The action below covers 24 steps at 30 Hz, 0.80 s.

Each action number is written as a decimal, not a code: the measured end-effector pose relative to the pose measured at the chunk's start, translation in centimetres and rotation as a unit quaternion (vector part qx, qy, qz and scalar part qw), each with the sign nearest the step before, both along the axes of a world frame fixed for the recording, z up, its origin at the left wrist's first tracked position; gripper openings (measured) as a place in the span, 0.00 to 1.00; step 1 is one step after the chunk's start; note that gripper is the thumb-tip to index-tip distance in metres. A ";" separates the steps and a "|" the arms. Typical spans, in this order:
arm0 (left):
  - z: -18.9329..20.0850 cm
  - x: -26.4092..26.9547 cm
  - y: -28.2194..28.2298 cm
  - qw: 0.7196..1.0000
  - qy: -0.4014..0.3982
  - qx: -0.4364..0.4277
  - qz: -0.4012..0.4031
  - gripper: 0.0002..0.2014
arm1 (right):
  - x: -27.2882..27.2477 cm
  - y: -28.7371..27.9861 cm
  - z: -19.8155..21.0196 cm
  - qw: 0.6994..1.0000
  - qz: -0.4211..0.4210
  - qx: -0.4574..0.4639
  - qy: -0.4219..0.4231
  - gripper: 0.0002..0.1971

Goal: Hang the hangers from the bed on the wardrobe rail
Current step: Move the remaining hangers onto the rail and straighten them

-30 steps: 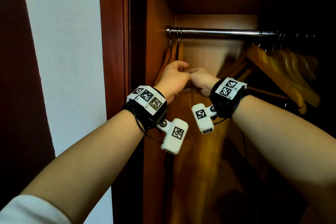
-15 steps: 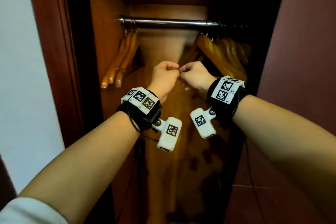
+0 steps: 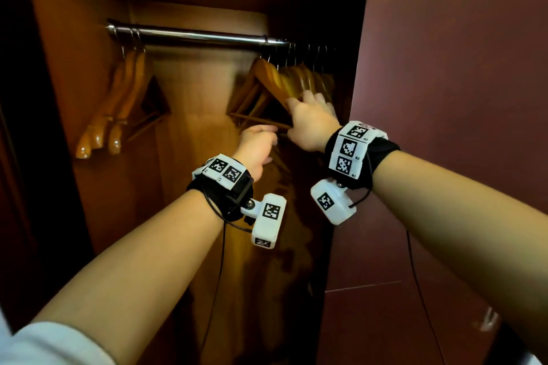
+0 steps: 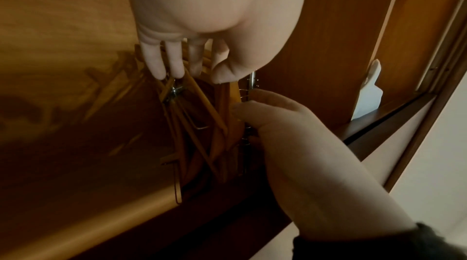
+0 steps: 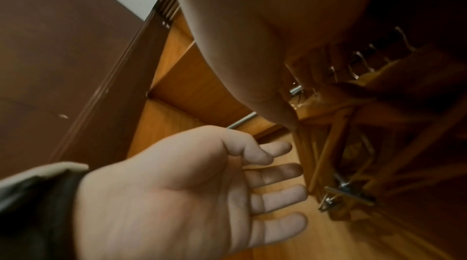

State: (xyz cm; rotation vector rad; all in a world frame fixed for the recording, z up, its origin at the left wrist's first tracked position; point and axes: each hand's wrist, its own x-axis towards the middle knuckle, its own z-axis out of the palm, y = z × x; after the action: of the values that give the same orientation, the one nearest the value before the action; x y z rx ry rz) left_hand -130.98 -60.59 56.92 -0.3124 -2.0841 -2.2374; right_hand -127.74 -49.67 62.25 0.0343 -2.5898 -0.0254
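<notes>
A metal rail (image 3: 201,37) runs across the open wardrobe. Three wooden hangers (image 3: 118,104) hang at its left end, and several more wooden hangers (image 3: 275,80) are bunched at its right end. My right hand (image 3: 311,118) lies against the near shoulders of the right bunch, thumb on the front hanger and fingers spread over the others. My left hand (image 3: 258,142) is just below it. Its fingers (image 4: 174,64) are loosely straight and touch the hangers' lower bars (image 4: 197,104) and a metal clip (image 5: 346,194). Neither hand carries a hanger.
A dark red sliding door (image 3: 444,127) covers the wardrobe's right part, right next to the right bunch. The wooden side wall (image 3: 74,68) stands to the left. A bare stretch of rail separates the two groups of hangers. The back panel (image 3: 192,127) lies behind.
Both hands were together at the wardrobe's middle with fingertips meeting. They have parted and moved right to the right bunch, the right hand higher. The view has swung right.
</notes>
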 end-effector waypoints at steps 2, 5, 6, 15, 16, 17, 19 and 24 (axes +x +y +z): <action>0.0 -0.4 0.2 1.000 0.001 -0.003 -0.009 0.18 | -0.4 -0.3 -0.1 0.999 -0.028 0.025 -0.010 0.29; -0.1 -0.9 0.1 1.000 -0.003 0.002 -0.012 0.19 | -1.0 -0.9 -0.2 0.997 -0.060 0.031 -0.036 0.29; -0.1 -1.0 -0.2 1.000 -0.004 0.002 -0.012 0.19 | -1.3 -1.1 -0.2 0.996 -0.069 0.030 -0.042 0.30; -0.5 -2.4 -2.7 1.000 0.008 0.000 -0.012 0.17 | -2.8 -1.6 0.5 0.994 -0.101 -0.030 -0.035 0.26; -0.5 -2.5 -2.8 1.000 0.010 0.000 -0.013 0.16 | -2.9 -1.8 0.7 0.994 -0.103 -0.035 -0.033 0.24; -0.5 -2.6 -2.9 1.000 0.012 0.000 -0.012 0.16 | -3.0 -1.8 0.8 0.994 -0.103 -0.038 -0.027 0.23; -0.4 -2.9 -3.3 1.000 0.015 -0.001 -0.012 0.16 | -3.2 -2.3 1.1 0.994 -0.095 -0.050 -0.005 0.21; -0.2 -3.7 -4.7 1.000 0.025 -0.002 -0.008 0.15 | -3.7 -3.3 2.3 0.992 -0.059 -0.109 0.009 0.14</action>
State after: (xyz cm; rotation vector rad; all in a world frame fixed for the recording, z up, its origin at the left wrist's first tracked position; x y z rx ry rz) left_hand -134.73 -65.32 56.74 -0.3814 -2.0698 -2.2103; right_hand -131.40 -52.93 64.52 -0.1966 -2.5583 0.2122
